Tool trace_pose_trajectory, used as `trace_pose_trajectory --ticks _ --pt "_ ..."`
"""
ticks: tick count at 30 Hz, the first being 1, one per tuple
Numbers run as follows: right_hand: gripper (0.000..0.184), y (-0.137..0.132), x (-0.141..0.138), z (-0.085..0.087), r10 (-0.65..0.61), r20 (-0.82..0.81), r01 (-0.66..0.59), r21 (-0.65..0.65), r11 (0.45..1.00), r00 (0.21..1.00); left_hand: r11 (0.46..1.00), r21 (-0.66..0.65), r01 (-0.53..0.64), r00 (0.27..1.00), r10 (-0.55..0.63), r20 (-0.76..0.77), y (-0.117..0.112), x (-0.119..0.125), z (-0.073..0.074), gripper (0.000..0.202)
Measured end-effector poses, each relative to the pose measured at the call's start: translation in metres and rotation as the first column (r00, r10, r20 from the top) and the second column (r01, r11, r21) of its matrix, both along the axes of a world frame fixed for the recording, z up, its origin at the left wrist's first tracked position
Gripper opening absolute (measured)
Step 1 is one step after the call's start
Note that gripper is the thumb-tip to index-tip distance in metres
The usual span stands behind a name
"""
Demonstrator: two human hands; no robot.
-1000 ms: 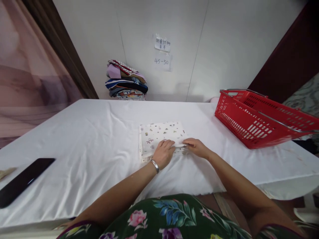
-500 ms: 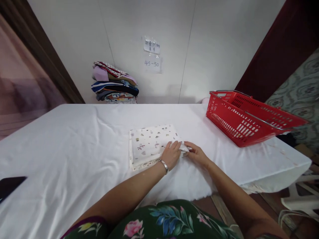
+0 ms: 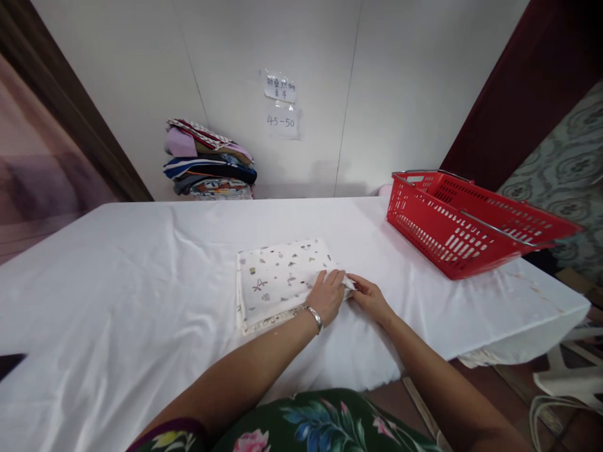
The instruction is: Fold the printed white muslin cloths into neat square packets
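On the table lies a folded white cloth printed with small leaf and starfish shapes. Its layered edge shows along the near side. My left hand, a silver bangle at its wrist, rests flat on the cloth's near right part with the fingers stretched out. Just to its right, my right hand pinches the cloth's right corner between thumb and fingers. That corner is slightly lifted and crumpled, and the fingertips partly hide it.
A white tablecloth covers the table in wrinkles. At the right stands a red plastic basket with metal handles. Several folded fabrics are stacked by the back wall, left of paper signs. A dark flat object lies at the left edge.
The whole view has shifted slightly. Both hands keep nearly the same place on the cloth, the right one still pinching its corner.
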State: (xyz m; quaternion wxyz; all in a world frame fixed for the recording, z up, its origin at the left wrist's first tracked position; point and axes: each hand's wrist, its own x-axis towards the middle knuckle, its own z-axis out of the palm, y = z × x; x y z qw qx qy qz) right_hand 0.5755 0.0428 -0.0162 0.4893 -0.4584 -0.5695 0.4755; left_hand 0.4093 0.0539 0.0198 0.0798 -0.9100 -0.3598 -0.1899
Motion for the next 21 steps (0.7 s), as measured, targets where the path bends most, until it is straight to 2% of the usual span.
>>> trace_pose_trajectory --ticks 8,13,17,21 --pt "0.051 -0.002 -0.001 -0.004 0.007 0.062 -0.012 0.074 0.997 0.998 0.999 0.032 -0.014 1.0 0.014 0.002 0.003 0.002 -0.003 0.024" --pt "0.05 -0.005 0.0 0.003 0.017 0.039 -0.019 0.034 0.999 0.999 1.0 0.017 0.012 0.998 -0.013 0.066 0.002 -0.009 -0.004 0.024" --pt "0.047 -0.007 0.003 0.011 0.06 0.055 -0.058 -0.035 0.998 0.997 1.0 -0.013 0.009 0.993 -0.007 0.116 0.001 -0.018 0.002 0.02" --pt "0.043 -0.008 0.001 0.013 -0.006 0.077 0.008 -0.026 1.0 0.997 0.999 -0.035 0.02 0.99 -0.014 0.14 0.0 -0.022 0.009 0.019"
